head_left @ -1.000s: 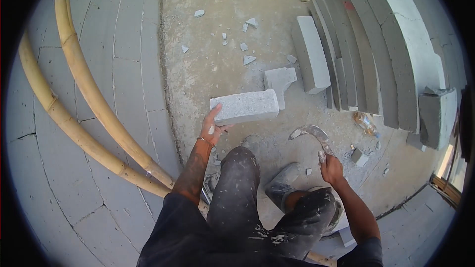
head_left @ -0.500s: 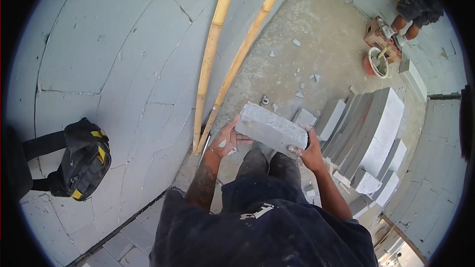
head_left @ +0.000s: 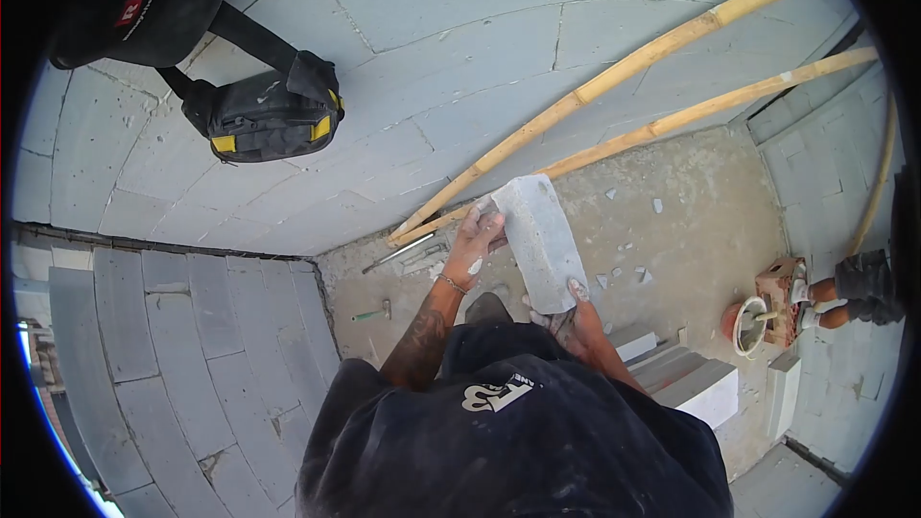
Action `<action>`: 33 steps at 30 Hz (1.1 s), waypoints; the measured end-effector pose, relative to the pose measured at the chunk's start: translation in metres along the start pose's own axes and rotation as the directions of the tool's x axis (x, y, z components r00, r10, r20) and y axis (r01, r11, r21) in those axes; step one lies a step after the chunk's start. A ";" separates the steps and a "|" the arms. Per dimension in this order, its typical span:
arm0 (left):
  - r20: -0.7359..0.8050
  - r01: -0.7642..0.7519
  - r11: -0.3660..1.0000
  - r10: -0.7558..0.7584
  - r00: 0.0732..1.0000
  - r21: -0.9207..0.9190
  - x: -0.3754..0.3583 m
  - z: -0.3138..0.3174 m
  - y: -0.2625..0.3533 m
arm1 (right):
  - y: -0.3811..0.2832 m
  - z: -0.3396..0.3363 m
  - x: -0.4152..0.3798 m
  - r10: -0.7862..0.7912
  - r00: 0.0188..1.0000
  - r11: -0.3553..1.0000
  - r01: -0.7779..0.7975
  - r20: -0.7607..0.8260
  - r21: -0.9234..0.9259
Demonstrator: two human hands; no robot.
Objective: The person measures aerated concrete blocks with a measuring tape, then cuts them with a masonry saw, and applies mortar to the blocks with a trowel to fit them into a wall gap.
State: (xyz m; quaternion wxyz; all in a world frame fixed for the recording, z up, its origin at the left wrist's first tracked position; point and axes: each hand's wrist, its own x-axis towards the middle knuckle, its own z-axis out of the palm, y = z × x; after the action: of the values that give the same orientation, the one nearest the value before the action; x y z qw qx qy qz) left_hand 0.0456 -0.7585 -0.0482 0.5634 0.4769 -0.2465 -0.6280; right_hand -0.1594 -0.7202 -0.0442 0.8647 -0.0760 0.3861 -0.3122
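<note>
So, far up and left of the left hand, a black cap (head_left: 149,5) is hanging, its outer edge disappearing into the dark rim of the view. It's showing a red patch with a white R, plus small white text ending in ".com"; the rest I'm not making out. A black bag (head_left: 269,120) with yellow tabs is hanging just right of it, no readable label. Below-left of the left hand, a small green tool (head_left: 369,315) is lying on the floor.

The left hand (head_left: 473,242) is resting along the block's left side, fingers partly curled; some are hiding, so I can't tell how hard it's squeezing. White print is running across the dark shirt (head_left: 537,460) below both hands, mostly creased, with just "ANE" coming through. The pale block (head_left: 539,242) is tilting between the hands, and the right hand (head_left: 573,324) is pinching its near end, thumb on one side, fingers on the other. Right of that hand, the shirt is partly covering stacked blocks (head_left: 705,391). Further right, another person's legs (head_left: 827,302) are fading into the dark edge.
</note>
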 end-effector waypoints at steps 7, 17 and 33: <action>-0.173 -0.121 0.965 0.081 0.982 -0.233 -0.019 -0.002 0.012 | 0.000 -0.004 0.030 -0.197 0.977 0.882 0.210 0.077 -0.422; -0.479 -0.405 0.845 0.211 0.852 -0.350 -0.079 -0.033 0.030 | 0.011 0.062 0.027 -0.132 0.875 0.396 0.478 0.466 -0.784; -0.439 -0.686 0.182 0.648 0.623 -0.704 -0.177 -0.121 0.022 | 0.088 0.154 0.040 0.649 0.410 0.551 0.326 0.641 -0.768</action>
State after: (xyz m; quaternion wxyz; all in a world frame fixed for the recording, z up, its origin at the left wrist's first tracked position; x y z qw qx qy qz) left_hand 0.1460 -0.5691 -0.0243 0.9345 0.0079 -0.0899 -0.3442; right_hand 0.0135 -0.6914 0.0048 0.8135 -0.5722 -0.0354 0.0977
